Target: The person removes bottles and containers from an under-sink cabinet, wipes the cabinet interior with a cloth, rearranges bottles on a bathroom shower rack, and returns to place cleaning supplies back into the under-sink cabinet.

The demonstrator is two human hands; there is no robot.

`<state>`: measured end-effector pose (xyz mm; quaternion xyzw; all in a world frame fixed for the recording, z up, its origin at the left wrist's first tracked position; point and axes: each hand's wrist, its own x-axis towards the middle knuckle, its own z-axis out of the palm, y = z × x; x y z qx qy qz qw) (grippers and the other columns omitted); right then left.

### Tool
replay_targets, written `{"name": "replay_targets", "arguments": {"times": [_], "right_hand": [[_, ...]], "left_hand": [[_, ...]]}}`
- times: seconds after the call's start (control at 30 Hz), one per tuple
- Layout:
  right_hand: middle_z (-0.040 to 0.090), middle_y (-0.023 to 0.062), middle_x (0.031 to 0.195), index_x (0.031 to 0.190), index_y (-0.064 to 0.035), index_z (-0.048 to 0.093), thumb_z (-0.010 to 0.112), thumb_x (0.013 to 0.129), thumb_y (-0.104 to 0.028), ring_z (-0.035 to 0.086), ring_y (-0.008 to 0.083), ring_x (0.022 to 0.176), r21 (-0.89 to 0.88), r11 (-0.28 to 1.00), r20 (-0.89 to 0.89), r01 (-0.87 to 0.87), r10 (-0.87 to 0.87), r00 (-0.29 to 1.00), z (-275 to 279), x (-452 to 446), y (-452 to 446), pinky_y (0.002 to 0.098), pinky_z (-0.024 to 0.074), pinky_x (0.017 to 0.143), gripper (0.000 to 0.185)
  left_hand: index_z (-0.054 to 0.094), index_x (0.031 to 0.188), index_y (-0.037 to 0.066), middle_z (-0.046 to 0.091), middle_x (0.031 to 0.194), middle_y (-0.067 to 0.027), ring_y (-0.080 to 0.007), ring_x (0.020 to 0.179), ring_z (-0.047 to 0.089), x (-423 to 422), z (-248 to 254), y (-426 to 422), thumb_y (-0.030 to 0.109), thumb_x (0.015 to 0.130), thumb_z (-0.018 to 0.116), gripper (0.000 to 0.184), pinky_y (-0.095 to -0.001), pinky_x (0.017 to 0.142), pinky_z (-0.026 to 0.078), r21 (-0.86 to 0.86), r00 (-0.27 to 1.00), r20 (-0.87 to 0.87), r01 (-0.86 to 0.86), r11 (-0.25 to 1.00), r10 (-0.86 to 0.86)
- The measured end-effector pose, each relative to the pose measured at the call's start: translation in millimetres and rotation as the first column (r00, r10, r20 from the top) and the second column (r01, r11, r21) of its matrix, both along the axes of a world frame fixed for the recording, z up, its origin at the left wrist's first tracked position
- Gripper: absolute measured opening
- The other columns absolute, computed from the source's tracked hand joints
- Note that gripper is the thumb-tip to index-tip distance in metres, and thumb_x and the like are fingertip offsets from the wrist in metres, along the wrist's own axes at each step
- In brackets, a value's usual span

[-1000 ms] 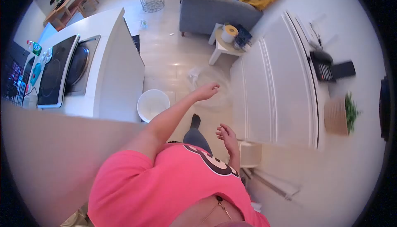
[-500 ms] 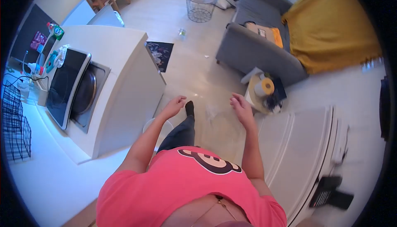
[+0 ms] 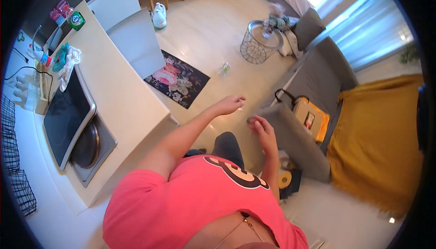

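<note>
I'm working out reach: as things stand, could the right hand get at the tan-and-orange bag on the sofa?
Probably not without a step or lean: the grey sofa armrest seems to stand between the right hand and the bag, which lies beyond it.

On my feed I see a home: a kitchen counter [image 3: 122,99] with a hotplate [image 3: 86,147], and across from it a grey sofa [image 3: 328,88] and mustard throw [image 3: 374,142].

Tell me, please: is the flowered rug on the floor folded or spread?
Spread: the flowered rug lies flat on the floor, pattern facing up, with no fold in the visible part.
</note>
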<state>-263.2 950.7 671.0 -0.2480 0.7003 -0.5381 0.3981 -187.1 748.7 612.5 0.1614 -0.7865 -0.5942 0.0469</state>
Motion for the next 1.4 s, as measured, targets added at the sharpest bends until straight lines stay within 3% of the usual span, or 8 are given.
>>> {"name": "replay_targets", "arguments": {"times": [0.13,0.33,0.43,0.53,0.73,0.9,1.17,1.4], "right_hand": [[0.061,0.0093,0.105,0.12,0.0004,0.049,0.048,0.093,-0.021,0.059,0.0156,0.088,0.068,0.996,0.007,-0.063,0.063,0.998,-18,-92,-56,0.0277,0.047,0.078,0.035],[0.061,0.0096,0.102,0.119,0.0028,0.049,0.048,0.092,-0.022,0.059,0.0157,0.087,0.012,0.991,-0.058,-0.135,0.135,0.989,7,-209,-203,0.0269,0.0466,0.076,0.036],[0.061,0.009,0.102,0.119,-0.0004,0.05,0.048,0.092,-0.022,0.059,0.0156,0.09,0.001,0.953,-0.092,-0.302,0.301,0.949,20,-242,-293,0.0269,0.0469,0.077,0.035],[0.062,0.0094,0.101,0.118,0.0004,0.051,0.049,0.092,-0.022,0.06,0.0156,0.088,0.018,0.875,-0.082,-0.484,0.484,0.871,26,-244,-383,0.0275,0.0471,0.077,0.034],[0.06,0.011,0.105,0.119,0.0022,0.049,0.049,0.092,-0.022,0.058,0.0167,0.093,0.011,0.618,-0.138,-0.786,0.779,0.611,19,-219,-559,0.0293,0.0461,0.081,0.036],[0.06,0.0121,0.104,0.12,0.0021,0.049,0.05,0.092,-0.022,0.058,0.0173,0.092,0.037,0.561,-0.129,-0.827,0.824,0.552,15,-223,-680,0.03,0.0471,0.08,0.037],[0.06,0.0115,0.105,0.119,0.0011,0.05,0.047,0.093,-0.022,0.059,0.0182,0.092,0.05,0.603,-0.087,-0.797,0.797,0.597,20,-225,-844,0.0294,0.0478,0.08,0.035],[0.061,0.0116,0.104,0.118,0.002,0.05,0.046,0.093,-0.02,0.059,0.018,0.091,0.086,0.351,-0.045,-0.932,0.936,0.348,1,-175,-1003,0.0288,0.0479,0.079,0.034]], "left_hand": [[0.05,0.119,-0.001,0.06,0.106,-0.0159,-0.0224,0.097,0.057,-70,-3,-70,0.027,0.089,0.048,0.041,-0.0321,0.084,0.044,0.095,0.999,-0.008,-0.043,0.995,0.044],[0.05,0.12,0.001,0.06,0.106,-0.0142,-0.0202,0.096,0.057,-115,-21,-187,0.028,0.09,0.049,0.041,-0.0314,0.084,0.044,-0.019,0.966,0.046,-0.255,0.967,0.255],[0.052,0.115,-0.001,0.062,0.104,-0.0181,-0.0268,0.095,0.061,-124,-2,-237,0.028,0.088,0.05,0.039,-0.0337,0.083,0.046,0.086,0.915,0.034,-0.404,0.911,0.402],[0.049,0.12,0.0,0.059,0.11,-0.0134,-0.0192,0.103,0.055,-117,11,-287,0.023,0.091,0.049,0.037,-0.0305,0.088,0.042,0.026,0.847,0.036,-0.532,0.847,0.531],[0.05,0.118,-0.001,0.059,0.111,-0.0113,-0.0172,0.102,0.055,-84,-31,-398,0.02,0.091,0.049,0.034,-0.0303,0.088,0.042,0.14,0.705,0.028,-0.705,0.695,0.709],[0.051,0.116,-0.001,0.06,0.108,-0.014,-0.0202,0.1,0.057,-92,-56,-513,0.021,0.089,0.049,0.034,-0.0309,0.086,0.044,0.142,0.646,-0.033,-0.752,0.643,0.763],[0.051,0.117,0.002,0.06,0.109,-0.0196,-0.0293,0.103,0.057,-112,6,-663,0.03,0.09,0.046,0.04,-0.036,0.088,0.043,0.028,0.742,-0.013,-0.67,0.742,0.671],[0.052,0.116,0.003,0.06,0.108,-0.0194,-0.0302,0.101,0.058,-86,-42,-774,0.028,0.09,0.046,0.036,-0.0363,0.086,0.044,0.034,0.516,0.018,-0.857,0.515,0.857]]}}
